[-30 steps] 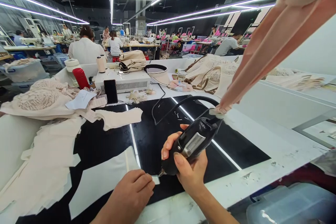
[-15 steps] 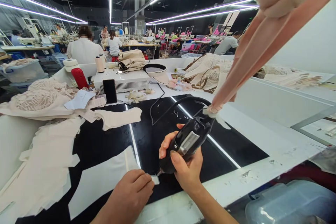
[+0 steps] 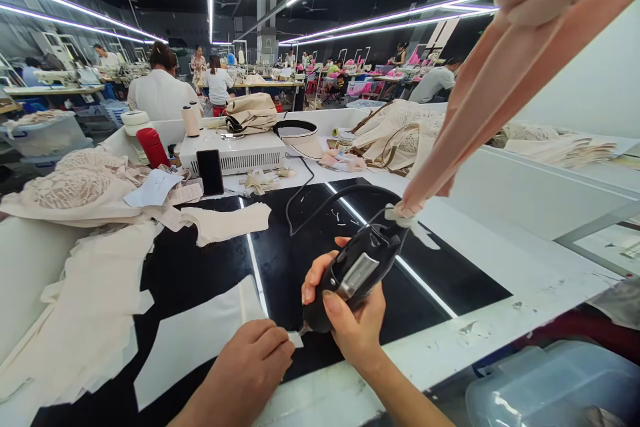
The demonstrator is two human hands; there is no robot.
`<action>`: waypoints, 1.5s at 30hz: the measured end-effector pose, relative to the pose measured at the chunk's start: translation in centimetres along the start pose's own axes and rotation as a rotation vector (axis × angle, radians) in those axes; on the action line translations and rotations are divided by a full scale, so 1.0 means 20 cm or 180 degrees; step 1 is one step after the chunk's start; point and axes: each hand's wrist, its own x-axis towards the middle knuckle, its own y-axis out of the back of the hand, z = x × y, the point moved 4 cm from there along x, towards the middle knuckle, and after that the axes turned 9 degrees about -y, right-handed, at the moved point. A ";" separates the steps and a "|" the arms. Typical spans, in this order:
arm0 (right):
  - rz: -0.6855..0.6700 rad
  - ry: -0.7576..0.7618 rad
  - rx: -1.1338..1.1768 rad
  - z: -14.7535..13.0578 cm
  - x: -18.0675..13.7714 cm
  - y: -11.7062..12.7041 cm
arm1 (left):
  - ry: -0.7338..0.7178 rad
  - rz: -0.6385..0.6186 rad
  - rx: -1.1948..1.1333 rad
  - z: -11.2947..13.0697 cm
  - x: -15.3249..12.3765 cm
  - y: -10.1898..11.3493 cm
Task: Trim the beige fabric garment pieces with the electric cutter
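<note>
My right hand (image 3: 350, 317) is wrapped round a black hand-held tool (image 3: 353, 273) with a metal plate on its side. Its tip points down at a small white tab of fabric (image 3: 296, 339). A black cord (image 3: 320, 203) and a pink fabric strap (image 3: 475, 107) run up from the tool's back end. My left hand (image 3: 247, 370) lies knuckles-up on the white fabric piece (image 3: 195, 340), with its fingertips pressed down beside the tab. Both rest on a black glossy table top (image 3: 300, 260).
Beige fabric pieces (image 3: 85, 307) cover the left of the table. A white machine box (image 3: 235, 152), a phone (image 3: 210, 172), a red bottle (image 3: 153, 148) and thread cones stand at the back. More fabric lies back right. A clear plastic bin (image 3: 555, 387) sits lower right. Other people work at far tables.
The tool and my right hand have shifted slightly left and down towards the tab. My left hand stays on the fabric.
</note>
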 end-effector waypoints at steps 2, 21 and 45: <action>-0.0032 -0.0037 -0.0017 0.00 0.00 0.00 | -0.0010 0.0022 0.0014 0.00 0.01 0.00; -0.0006 0.0157 0.0045 -0.03 0.03 -0.01 | -0.0033 0.0114 0.0443 0.03 0.01 0.00; -0.0164 0.0082 0.0031 0.00 0.01 -0.01 | 0.0110 0.0215 0.0399 0.03 0.01 0.01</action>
